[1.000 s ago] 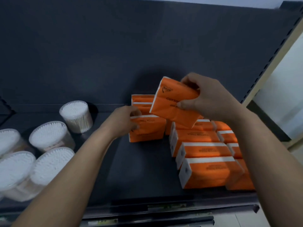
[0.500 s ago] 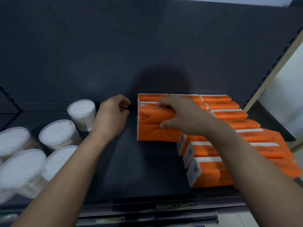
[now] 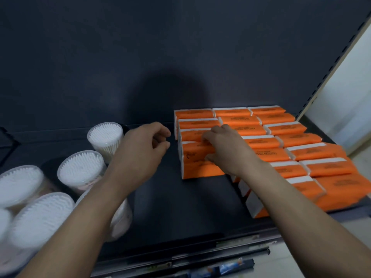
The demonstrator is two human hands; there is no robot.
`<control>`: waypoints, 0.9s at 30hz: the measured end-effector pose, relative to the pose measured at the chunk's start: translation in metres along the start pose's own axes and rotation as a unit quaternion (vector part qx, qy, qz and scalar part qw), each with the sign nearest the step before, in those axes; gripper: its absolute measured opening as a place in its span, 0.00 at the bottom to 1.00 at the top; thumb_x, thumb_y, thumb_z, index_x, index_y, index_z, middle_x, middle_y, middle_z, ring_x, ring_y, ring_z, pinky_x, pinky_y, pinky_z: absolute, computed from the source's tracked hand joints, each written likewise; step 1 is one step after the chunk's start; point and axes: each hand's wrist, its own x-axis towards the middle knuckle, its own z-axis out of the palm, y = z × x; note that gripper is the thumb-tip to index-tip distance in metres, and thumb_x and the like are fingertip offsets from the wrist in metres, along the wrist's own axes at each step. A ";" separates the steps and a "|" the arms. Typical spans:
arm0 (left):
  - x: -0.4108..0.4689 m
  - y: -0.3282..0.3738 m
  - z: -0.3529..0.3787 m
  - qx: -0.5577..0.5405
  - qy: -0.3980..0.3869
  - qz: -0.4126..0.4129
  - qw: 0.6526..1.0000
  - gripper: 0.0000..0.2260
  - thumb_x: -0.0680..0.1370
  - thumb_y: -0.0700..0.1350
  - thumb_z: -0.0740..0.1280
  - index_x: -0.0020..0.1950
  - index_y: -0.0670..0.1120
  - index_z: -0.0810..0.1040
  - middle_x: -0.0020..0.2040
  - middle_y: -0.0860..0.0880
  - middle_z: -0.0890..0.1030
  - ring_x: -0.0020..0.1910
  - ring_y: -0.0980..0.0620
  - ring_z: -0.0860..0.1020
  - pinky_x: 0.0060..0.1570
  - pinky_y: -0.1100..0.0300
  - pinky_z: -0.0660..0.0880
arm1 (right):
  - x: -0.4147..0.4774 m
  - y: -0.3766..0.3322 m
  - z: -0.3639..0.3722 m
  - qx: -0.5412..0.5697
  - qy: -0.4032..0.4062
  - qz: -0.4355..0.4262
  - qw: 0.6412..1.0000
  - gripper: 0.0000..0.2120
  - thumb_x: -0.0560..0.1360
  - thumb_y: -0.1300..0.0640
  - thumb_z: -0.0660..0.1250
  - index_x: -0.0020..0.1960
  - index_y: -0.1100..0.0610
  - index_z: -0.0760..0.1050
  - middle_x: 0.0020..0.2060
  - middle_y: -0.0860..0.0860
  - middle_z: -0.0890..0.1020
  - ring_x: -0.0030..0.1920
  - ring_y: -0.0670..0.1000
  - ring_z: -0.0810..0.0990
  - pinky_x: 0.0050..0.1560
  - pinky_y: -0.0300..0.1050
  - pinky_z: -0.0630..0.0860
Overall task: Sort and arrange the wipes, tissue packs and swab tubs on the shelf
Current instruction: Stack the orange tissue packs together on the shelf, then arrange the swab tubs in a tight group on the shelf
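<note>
Orange tissue packs (image 3: 281, 141) stand in rows on the right of the dark shelf (image 3: 180, 207). The front pack of the left column (image 3: 194, 159) stands upright, and my right hand (image 3: 224, 151) grips its top edge with curled fingers. My left hand (image 3: 140, 151) hovers just left of that column with loosely curled fingers, holding nothing. Several clear tubs of white cotton swabs (image 3: 80, 169) stand on the left side of the shelf, one tub (image 3: 105, 137) further back.
The dark back panel (image 3: 140, 57) closes the shelf behind the goods. A pale upright post (image 3: 329, 71) with slots bounds the shelf on the right. The front rail (image 3: 180, 261) carries price labels. Bare shelf lies between tubs and packs.
My right hand brought the raised orange pack down and stood it at the front of the left column. My left hand let go of the packs and drew back to the left.
</note>
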 end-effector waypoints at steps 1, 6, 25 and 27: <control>-0.001 0.000 -0.002 -0.002 -0.002 0.002 1.000 0.06 0.75 0.40 0.67 0.50 0.50 0.78 0.42 0.58 0.78 0.43 0.64 0.75 0.40 0.78 0.68 | 0.000 -0.001 0.000 0.011 0.003 0.014 1.000 0.20 0.73 0.53 0.68 0.63 0.55 0.70 0.58 0.53 0.73 0.60 0.55 0.68 0.59 0.46 0.65; -0.006 -0.003 -0.008 0.002 -0.019 0.018 1.000 0.07 0.76 0.42 0.66 0.52 0.51 0.77 0.45 0.57 0.77 0.45 0.62 0.75 0.45 0.69 0.71 | -0.007 -0.007 0.000 0.038 0.020 0.048 0.998 0.17 0.73 0.56 0.68 0.60 0.58 0.73 0.54 0.54 0.75 0.58 0.56 0.70 0.57 0.47 0.68; -0.055 -0.010 -0.049 0.095 0.127 0.057 0.986 0.09 0.75 0.41 0.65 0.54 0.44 0.78 0.49 0.50 0.79 0.47 0.59 0.73 0.48 0.73 0.66 | -0.022 -0.036 -0.057 0.072 0.106 -0.067 0.989 0.23 0.75 0.48 0.66 0.67 0.57 0.70 0.62 0.55 0.75 0.63 0.56 0.70 0.63 0.50 0.66; -0.069 -0.009 -0.055 0.109 0.142 0.047 0.983 0.10 0.74 0.43 0.63 0.55 0.44 0.77 0.49 0.50 0.79 0.48 0.56 0.74 0.50 0.67 0.68 | -0.019 -0.046 -0.058 0.084 0.108 -0.093 0.986 0.24 0.74 0.49 0.67 0.67 0.56 0.70 0.63 0.54 0.74 0.63 0.57 0.70 0.64 0.52 0.66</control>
